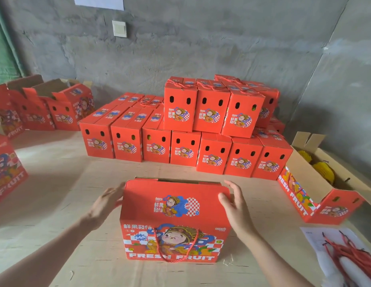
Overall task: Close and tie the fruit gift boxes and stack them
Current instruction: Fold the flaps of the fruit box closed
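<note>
A red fruit gift box [174, 220] stands upright on the cardboard-covered counter [56, 183], its top flap folded over and a red rope handle [176, 247] hanging down its front; the left hand [110, 201], blurred, touches the flap's left edge with straight fingers; the right hand [232, 201] lies flat-fingered against its right edge; stacked closed boxes [201, 131] stand behind near the wall; loose red ropes [350, 251] lie on paper at the right.
</note>
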A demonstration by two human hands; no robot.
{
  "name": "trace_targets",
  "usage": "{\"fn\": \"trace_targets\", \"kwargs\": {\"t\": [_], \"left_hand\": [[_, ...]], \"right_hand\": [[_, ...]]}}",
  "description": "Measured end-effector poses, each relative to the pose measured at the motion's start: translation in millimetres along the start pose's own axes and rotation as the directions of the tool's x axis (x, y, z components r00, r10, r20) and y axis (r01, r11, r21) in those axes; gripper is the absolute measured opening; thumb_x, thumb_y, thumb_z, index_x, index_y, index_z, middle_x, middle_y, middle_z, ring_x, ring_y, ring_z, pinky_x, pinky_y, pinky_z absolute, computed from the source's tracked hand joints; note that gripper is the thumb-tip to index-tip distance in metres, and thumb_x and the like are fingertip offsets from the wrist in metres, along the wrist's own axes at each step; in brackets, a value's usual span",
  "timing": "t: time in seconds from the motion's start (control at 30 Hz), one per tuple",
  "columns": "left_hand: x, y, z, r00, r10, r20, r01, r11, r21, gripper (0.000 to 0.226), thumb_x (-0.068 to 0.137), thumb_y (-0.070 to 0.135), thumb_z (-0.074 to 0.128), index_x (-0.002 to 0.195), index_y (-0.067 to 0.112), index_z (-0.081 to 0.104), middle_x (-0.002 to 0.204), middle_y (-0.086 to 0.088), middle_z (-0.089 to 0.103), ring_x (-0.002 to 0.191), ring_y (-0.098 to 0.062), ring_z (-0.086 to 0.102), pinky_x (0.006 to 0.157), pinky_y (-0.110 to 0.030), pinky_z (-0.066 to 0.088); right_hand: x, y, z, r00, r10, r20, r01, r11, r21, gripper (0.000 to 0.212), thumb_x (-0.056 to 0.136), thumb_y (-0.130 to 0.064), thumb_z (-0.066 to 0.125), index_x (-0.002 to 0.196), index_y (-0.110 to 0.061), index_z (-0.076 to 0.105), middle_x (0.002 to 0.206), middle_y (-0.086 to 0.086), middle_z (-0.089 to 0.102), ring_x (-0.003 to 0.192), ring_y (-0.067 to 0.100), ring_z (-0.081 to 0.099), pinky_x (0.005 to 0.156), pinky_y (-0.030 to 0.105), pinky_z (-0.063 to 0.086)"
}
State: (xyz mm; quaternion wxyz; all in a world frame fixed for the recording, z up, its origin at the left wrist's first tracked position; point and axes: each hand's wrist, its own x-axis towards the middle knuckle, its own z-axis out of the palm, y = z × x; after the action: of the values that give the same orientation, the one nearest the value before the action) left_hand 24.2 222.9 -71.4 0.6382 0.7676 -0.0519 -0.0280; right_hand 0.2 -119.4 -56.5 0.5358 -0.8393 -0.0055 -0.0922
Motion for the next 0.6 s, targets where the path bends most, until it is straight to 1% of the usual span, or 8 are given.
{"fn": "trace_targets", "kwargs": {"t": [0.07, 0.1, 0.17, 0.23, 0.33, 0.4, 0.47, 0.6], "left_hand": [[-1, 0, 3, 1.000, 0.022, -0.006, -0.022, 0.999, -0.039, 0.043, 0.096, 0.048, 0.020, 0.128, 0.038, 0.048, 0.115, 0.015, 0.064, 0.104, -0.003, 0.061, 0.090, -0.029, 0.044], [-1, 0, 7, 0.998, 0.033, -0.049, -0.034, 0.999, -0.015, 0.042, 0.095, 0.049, 0.023, 0.131, 0.041, 0.043, 0.118, 0.013, 0.061, 0.105, -0.005, 0.058, 0.091, -0.031, 0.044], [0, 0, 18, 0.984, 0.089, -0.154, -0.073, 0.992, 0.105, 0.028, 0.099, 0.034, 0.036, 0.123, 0.044, 0.046, 0.113, 0.009, 0.060, 0.097, -0.011, 0.058, 0.081, -0.030, 0.048], [2, -2, 24, 0.959, 0.155, -0.236, -0.096, 0.965, 0.244, 0.027, 0.100, 0.021, 0.043, 0.106, 0.045, 0.052, 0.099, 0.010, 0.062, 0.086, -0.014, 0.057, 0.069, -0.024, 0.045], [1, -3, 28, 0.944, 0.158, -0.291, -0.055, 0.942, 0.332, 0.021, 0.098, 0.017, 0.047, 0.104, 0.035, 0.059, 0.098, 0.007, 0.064, 0.084, -0.014, 0.058, 0.060, -0.009, 0.040], [0, -4, 30, 0.943, 0.187, -0.277, -0.052, 0.900, 0.432, 0.025, 0.098, 0.018, 0.048, 0.120, 0.023, 0.060, 0.109, 0.005, 0.061, 0.088, -0.014, 0.057, 0.062, -0.007, 0.040], [-3, -2, 33, 0.939, 0.247, -0.238, -0.089, 0.846, 0.526, 0.033, 0.099, 0.018, 0.046, 0.131, 0.016, 0.055, 0.118, 0.004, 0.055, 0.096, -0.014, 0.053, 0.071, -0.017, 0.043], [-6, -2, 29, 0.952, 0.269, -0.145, -0.142, 0.809, 0.570, 0.036, 0.094, 0.023, 0.052, 0.128, 0.011, 0.058, 0.138, -0.003, 0.042, 0.111, -0.017, 0.050, 0.077, -0.017, 0.045]], "right_hand": [[-2, 6, 16, 0.980, -0.122, -0.155, 0.104, 0.987, -0.120, 0.033, 0.097, -0.011, 0.051, 0.130, -0.016, 0.049, 0.120, -0.008, 0.055, 0.100, 0.009, 0.054, 0.083, 0.006, 0.036], [-4, 9, 22, 0.962, -0.185, -0.203, 0.143, 0.969, -0.202, 0.031, 0.096, -0.009, 0.051, 0.126, -0.014, 0.054, 0.117, -0.004, 0.058, 0.104, 0.014, 0.054, 0.084, 0.003, 0.033], [-3, 13, 27, 0.929, -0.283, -0.240, 0.193, 0.921, -0.337, 0.025, 0.094, -0.005, 0.054, 0.118, -0.008, 0.063, 0.117, 0.007, 0.060, 0.107, 0.022, 0.056, 0.088, 0.004, 0.034], [-1, 15, 27, 0.905, -0.345, -0.247, 0.220, 0.879, -0.422, 0.021, 0.089, -0.005, 0.062, 0.109, -0.004, 0.069, 0.122, 0.016, 0.056, 0.109, 0.030, 0.057, 0.091, 0.022, 0.044], [-2, 15, 27, 0.884, -0.427, -0.192, 0.249, 0.776, -0.579, 0.026, 0.090, -0.022, 0.060, 0.102, -0.001, 0.072, 0.111, 0.015, 0.063, 0.103, 0.032, 0.059, 0.087, 0.044, 0.051], [-3, 11, 24, 0.899, -0.428, -0.096, 0.282, 0.731, -0.621, 0.042, 0.091, -0.034, 0.046, 0.104, -0.004, 0.071, 0.098, 0.007, 0.066, 0.093, 0.028, 0.062, 0.083, 0.043, 0.051], [-2, 9, 22, 0.906, -0.424, -0.017, 0.316, 0.701, -0.639, 0.044, 0.091, -0.038, 0.040, 0.108, -0.011, 0.070, 0.091, 0.001, 0.064, 0.086, 0.024, 0.060, 0.080, 0.042, 0.051], [1, 5, 20, 0.921, -0.382, 0.074, 0.336, 0.684, -0.647, 0.046, 0.092, -0.043, 0.039, 0.104, -0.012, 0.070, 0.097, 0.000, 0.063, 0.092, 0.021, 0.057, 0.089, 0.041, 0.044]]}}
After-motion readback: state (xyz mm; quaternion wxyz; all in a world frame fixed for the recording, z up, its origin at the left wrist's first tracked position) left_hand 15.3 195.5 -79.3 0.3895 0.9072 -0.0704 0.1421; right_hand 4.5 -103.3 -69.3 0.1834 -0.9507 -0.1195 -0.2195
